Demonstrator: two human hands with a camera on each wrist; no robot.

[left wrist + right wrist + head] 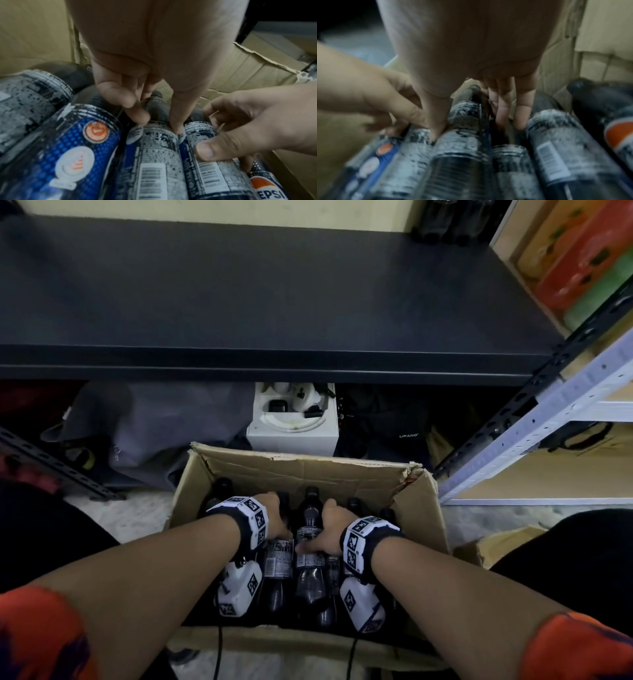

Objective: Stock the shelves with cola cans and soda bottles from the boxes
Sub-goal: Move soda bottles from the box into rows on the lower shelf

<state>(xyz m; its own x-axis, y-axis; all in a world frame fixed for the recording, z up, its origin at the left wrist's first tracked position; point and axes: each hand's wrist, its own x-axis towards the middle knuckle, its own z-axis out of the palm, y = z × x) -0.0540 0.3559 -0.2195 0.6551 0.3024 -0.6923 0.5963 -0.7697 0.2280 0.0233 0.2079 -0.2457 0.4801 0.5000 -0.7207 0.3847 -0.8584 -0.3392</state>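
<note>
An open cardboard box (pixel 301 470) on the floor holds several dark soda bottles lying side by side. My left hand (pixel 279 518) reaches into it, and in the left wrist view the left hand (pixel 159 124) has thumb and fingers curled either side of one labelled bottle (pixel 159 146). Beside it, my right hand (pixel 320 537) grips the neighbouring bottle (pixel 310 546). From the right wrist, the right hand (pixel 469 125) straddles that bottle (pixel 467 119), thumb left, fingers right. A dark shelf (pixel 274 302) lies above and beyond the box.
Dark bottles (pixel 445 224) stand at the shelf's back right corner. Under the shelf sit a white box of parts (pixel 293 436) and grey bags (pixel 164 422). A white slotted shelving upright (pixel 548 419) and colourful cartons (pixel 582 261) are to the right.
</note>
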